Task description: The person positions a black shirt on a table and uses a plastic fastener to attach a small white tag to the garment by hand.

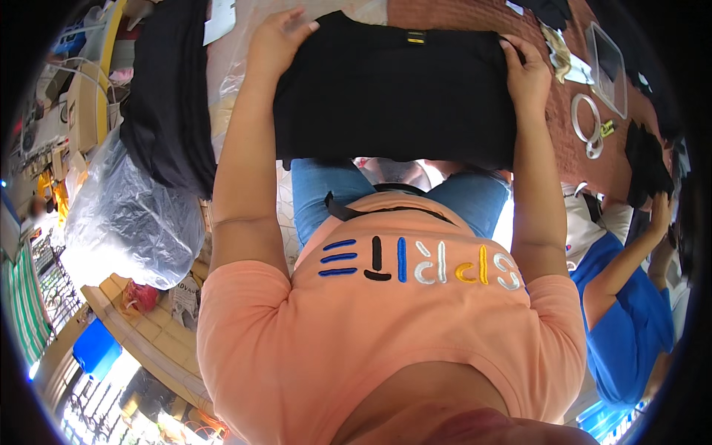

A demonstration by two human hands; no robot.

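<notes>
A black shirt (393, 96) lies spread in front of me, over the near edge of the table, with a small label at its neckline. My left hand (284, 37) is by its upper left corner, fingers stretched out and slightly blurred, the thumb close to or touching the cloth. At the upper right corner, my right hand (530, 70) is closed, with the cloth edge between thumb and fingers. The shirt's lower edge hangs level above my lap.
Dark cloth (167, 96) hangs over the table's left side, above a clear plastic bag (137, 222). Right of the shirt, a white ring-shaped item (586, 122) and a clear plastic tray (608, 67) lie on the brown tabletop (560, 148). A person in blue (630, 304) sits at the right, handling black cloth (647, 167).
</notes>
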